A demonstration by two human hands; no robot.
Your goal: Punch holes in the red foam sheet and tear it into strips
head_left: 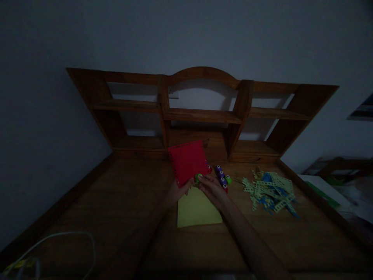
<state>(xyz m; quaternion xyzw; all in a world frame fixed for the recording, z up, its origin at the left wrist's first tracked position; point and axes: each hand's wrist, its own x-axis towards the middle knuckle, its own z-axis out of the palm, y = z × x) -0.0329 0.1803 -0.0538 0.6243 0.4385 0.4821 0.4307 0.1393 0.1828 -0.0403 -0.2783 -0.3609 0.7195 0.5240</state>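
My left hand [176,193] is closed on the lower edge of a red square panel [188,161] with small holes along its edges, holding it tilted up off the desk. My right hand [212,188] pinches a small green round piece [198,178] with a white ring on it, close to the panel's lower right corner. Whether that piece touches the panel, I cannot tell. Below both hands lies a yellow square sheet or panel [199,212]. Just right of the red panel, several purple round pieces [220,174] stand in a row, with a green one [229,179] and a red one [225,187] beside them.
A pile of pale green and blue plastic pieces [271,191] lies on the right of the wooden desk [122,202]. Along the back stands a wooden shelf unit [201,115] against the wall. A white cable [72,233] loops at the front left. The room is dim.
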